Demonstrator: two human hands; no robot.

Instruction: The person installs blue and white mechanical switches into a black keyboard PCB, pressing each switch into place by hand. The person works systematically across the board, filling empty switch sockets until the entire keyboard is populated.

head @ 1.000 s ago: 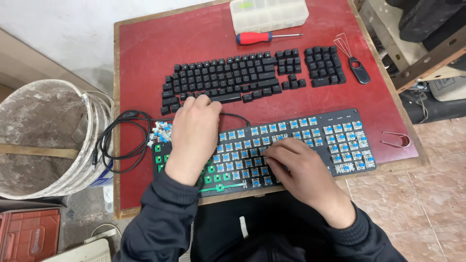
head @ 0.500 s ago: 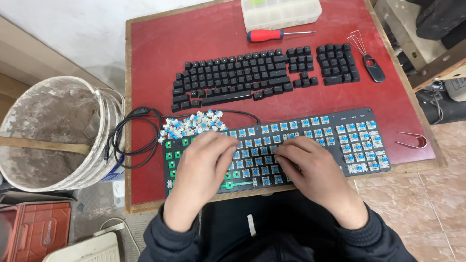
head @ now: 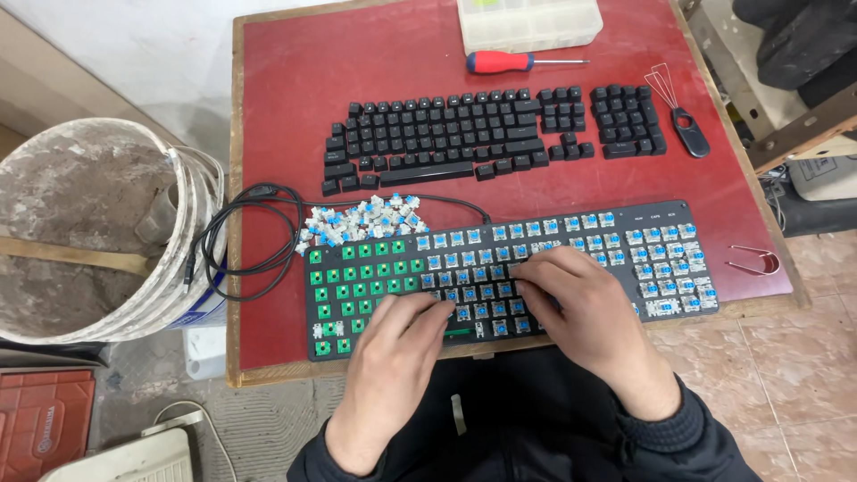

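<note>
I see both hands low in the middle of the frame, resting on the black, keycap-stripped keyboard chassis (head: 500, 272), which lies along the near edge of the red-topped wooden table (head: 286, 107). My left hand (head: 393, 357) lies flat with loose fingers over the lower row beside the bare green sockets, gripping nothing I can make out. My right hand (head: 585, 308) curls its fingers down onto a blue-stemmed switch near the board's centre; whether it pinches that switch or only presses on it I cannot tell, since the knuckles hide the tips.

I judge the chassis stiff and fairly heavy, a flat plate best held by its long edges. The switches are small, hard plastic blocks, light and smooth-sided, with thin pins that would bend easily; taking one by its two side faces and pulling straight looks safest.

Just above the board's left end sits a loose pile of pulled blue-and-white switches (head: 357, 223), touching its upper edge. Farther up are the black keycaps laid out in keyboard order (head: 446, 134), a red-and-blue-handled screwdriver (head: 513, 62), a wire keycap puller (head: 683, 112), and a translucent plastic parts box (head: 527, 22). At the left of the frame stands a plaster-crusted bucket (head: 89, 232).
</note>
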